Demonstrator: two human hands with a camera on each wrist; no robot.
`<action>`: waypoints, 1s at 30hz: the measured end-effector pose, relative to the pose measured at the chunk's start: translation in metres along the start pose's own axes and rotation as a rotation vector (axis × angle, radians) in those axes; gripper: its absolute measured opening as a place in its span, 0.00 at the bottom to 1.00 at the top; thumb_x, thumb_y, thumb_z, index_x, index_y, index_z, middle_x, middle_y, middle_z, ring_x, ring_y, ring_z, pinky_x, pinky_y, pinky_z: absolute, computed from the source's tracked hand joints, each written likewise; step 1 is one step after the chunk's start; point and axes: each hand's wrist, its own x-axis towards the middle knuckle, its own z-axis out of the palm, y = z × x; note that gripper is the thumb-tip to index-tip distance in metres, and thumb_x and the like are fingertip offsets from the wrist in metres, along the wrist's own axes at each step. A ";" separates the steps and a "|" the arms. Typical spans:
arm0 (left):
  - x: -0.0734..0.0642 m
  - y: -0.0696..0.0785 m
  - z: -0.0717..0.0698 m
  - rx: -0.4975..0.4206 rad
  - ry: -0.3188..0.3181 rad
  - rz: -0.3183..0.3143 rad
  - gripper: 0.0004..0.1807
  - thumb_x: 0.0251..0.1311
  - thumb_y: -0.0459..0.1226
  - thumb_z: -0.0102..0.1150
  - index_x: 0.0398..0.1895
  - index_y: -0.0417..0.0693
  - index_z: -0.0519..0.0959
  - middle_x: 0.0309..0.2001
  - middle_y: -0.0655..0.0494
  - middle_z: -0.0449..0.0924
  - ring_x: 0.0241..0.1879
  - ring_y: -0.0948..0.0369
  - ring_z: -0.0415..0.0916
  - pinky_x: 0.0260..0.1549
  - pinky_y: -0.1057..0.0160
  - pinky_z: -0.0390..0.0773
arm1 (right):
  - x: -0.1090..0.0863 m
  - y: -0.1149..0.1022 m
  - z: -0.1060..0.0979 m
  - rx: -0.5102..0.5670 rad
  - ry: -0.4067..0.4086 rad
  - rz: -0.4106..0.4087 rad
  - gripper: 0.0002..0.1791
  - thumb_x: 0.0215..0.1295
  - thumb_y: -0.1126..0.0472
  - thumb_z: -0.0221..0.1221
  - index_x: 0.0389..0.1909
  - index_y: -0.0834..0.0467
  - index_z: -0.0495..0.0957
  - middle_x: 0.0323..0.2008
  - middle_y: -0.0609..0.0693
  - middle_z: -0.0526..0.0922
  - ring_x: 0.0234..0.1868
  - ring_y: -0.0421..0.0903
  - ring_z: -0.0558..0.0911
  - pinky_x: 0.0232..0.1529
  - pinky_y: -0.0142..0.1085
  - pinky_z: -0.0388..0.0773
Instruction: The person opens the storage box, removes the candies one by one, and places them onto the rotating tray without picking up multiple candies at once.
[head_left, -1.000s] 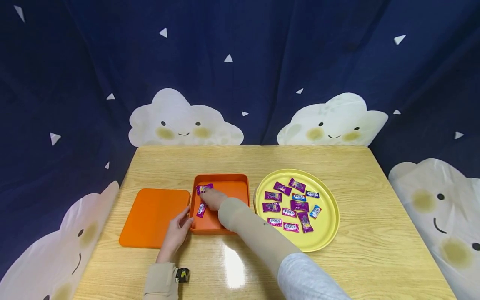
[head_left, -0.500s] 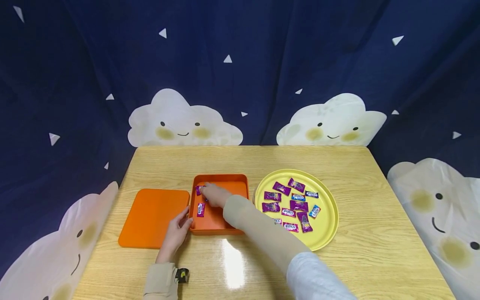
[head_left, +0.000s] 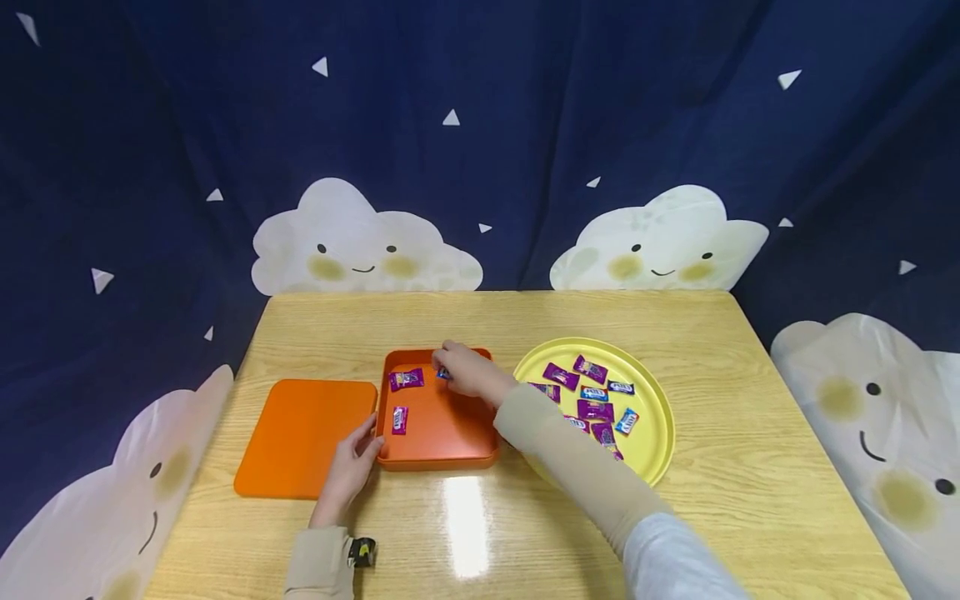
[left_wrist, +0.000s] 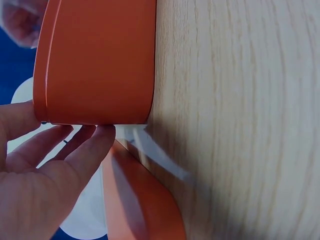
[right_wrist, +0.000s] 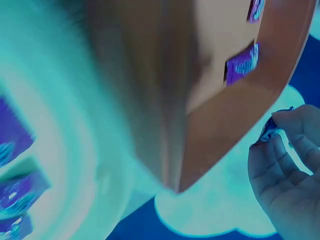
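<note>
In the head view my right hand point(head_left: 463, 368) is over the back of an orange box point(head_left: 450, 463), pinching a small blue-wrapped candy point(head_left: 444, 372). The right wrist view also shows this candy point(right_wrist: 270, 131) between thumb and fingers. Inside the box lie a purple candy point(head_left: 407, 379) at back left and a pink Fox's candy point(head_left: 400, 420) below it. My left hand point(head_left: 350, 468) holds the box's left wall near the front corner. In the left wrist view the thumb is at the rim and the other fingers touch the outer wall point(left_wrist: 100, 95).
A flat orange lid point(head_left: 303, 437) lies left of the box. To its right stands a round yellow tray point(head_left: 660, 450) with several purple, pink and blue candies, partly covered by my right forearm. A dark blue curtain point(head_left: 517, 150) with white clouds hangs behind the wooden table point(head_left: 712, 500).
My right hand has moved right and back from the purple candy, uncovering it; the blue candy is now visible in its fingers. The pink candy has straightened. My left hand stays put.
</note>
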 end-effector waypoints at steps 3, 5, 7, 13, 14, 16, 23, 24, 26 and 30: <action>0.001 0.000 -0.001 0.000 0.000 0.001 0.27 0.65 0.33 0.47 0.67 0.37 0.58 0.65 0.35 0.57 0.62 0.43 0.60 0.61 0.50 0.59 | -0.014 0.014 -0.006 0.033 0.063 -0.019 0.12 0.52 0.70 0.62 0.38 0.61 0.75 0.35 0.52 0.71 0.36 0.47 0.72 0.43 0.36 0.74; 0.001 -0.001 -0.001 0.002 -0.002 0.002 0.27 0.65 0.33 0.47 0.67 0.37 0.58 0.65 0.35 0.57 0.62 0.43 0.60 0.61 0.50 0.59 | -0.025 0.024 -0.010 0.053 0.098 -0.021 0.12 0.50 0.72 0.62 0.37 0.62 0.74 0.34 0.53 0.71 0.36 0.49 0.72 0.43 0.38 0.74; 0.001 -0.001 -0.001 0.007 -0.002 0.002 0.27 0.65 0.33 0.48 0.67 0.37 0.58 0.65 0.35 0.57 0.62 0.43 0.60 0.60 0.50 0.60 | -0.037 0.034 -0.013 0.071 0.112 -0.002 0.13 0.49 0.73 0.62 0.37 0.62 0.74 0.35 0.54 0.71 0.36 0.49 0.72 0.44 0.39 0.74; 0.001 -0.002 -0.001 0.014 0.002 0.002 0.27 0.65 0.32 0.48 0.67 0.37 0.58 0.64 0.35 0.58 0.61 0.42 0.61 0.60 0.49 0.60 | -0.074 0.064 -0.018 0.083 0.131 0.054 0.13 0.50 0.72 0.62 0.38 0.63 0.74 0.35 0.54 0.71 0.35 0.49 0.72 0.42 0.40 0.74; 0.001 -0.002 0.000 0.015 0.002 0.000 0.27 0.65 0.33 0.47 0.67 0.38 0.58 0.65 0.35 0.58 0.61 0.43 0.60 0.60 0.49 0.59 | -0.081 0.070 -0.018 0.084 0.135 0.059 0.13 0.50 0.73 0.62 0.38 0.64 0.74 0.34 0.54 0.71 0.35 0.49 0.72 0.41 0.40 0.74; 0.002 -0.002 0.000 0.015 -0.001 -0.002 0.27 0.65 0.33 0.47 0.67 0.38 0.57 0.65 0.36 0.58 0.62 0.43 0.60 0.61 0.49 0.59 | -0.095 0.079 -0.019 0.099 0.140 0.088 0.14 0.48 0.74 0.61 0.38 0.64 0.74 0.34 0.55 0.71 0.34 0.49 0.71 0.40 0.41 0.73; 0.001 -0.002 0.000 -0.002 -0.005 0.011 0.27 0.65 0.32 0.48 0.67 0.37 0.58 0.64 0.34 0.58 0.62 0.43 0.60 0.61 0.50 0.59 | -0.141 0.108 -0.013 0.158 0.179 0.246 0.15 0.48 0.74 0.61 0.39 0.65 0.74 0.35 0.55 0.72 0.37 0.50 0.73 0.43 0.45 0.74; 0.001 -0.002 -0.001 0.002 -0.003 0.007 0.27 0.65 0.33 0.48 0.67 0.38 0.58 0.64 0.35 0.58 0.62 0.43 0.60 0.61 0.50 0.59 | -0.147 0.111 -0.011 0.162 0.183 0.259 0.15 0.48 0.74 0.60 0.39 0.65 0.74 0.35 0.55 0.72 0.37 0.51 0.73 0.43 0.45 0.74; 0.001 -0.002 -0.001 0.007 -0.004 0.001 0.27 0.65 0.33 0.47 0.67 0.38 0.57 0.65 0.35 0.58 0.62 0.43 0.60 0.61 0.50 0.59 | -0.158 0.116 -0.009 0.167 0.185 0.281 0.14 0.48 0.75 0.59 0.38 0.65 0.74 0.35 0.56 0.72 0.37 0.51 0.73 0.42 0.45 0.75; 0.000 -0.001 0.000 0.019 -0.003 -0.009 0.27 0.65 0.33 0.47 0.67 0.38 0.57 0.65 0.36 0.57 0.62 0.43 0.59 0.61 0.50 0.58 | -0.177 0.125 -0.005 0.174 0.176 0.322 0.14 0.45 0.76 0.59 0.36 0.65 0.73 0.34 0.56 0.72 0.36 0.51 0.73 0.41 0.45 0.74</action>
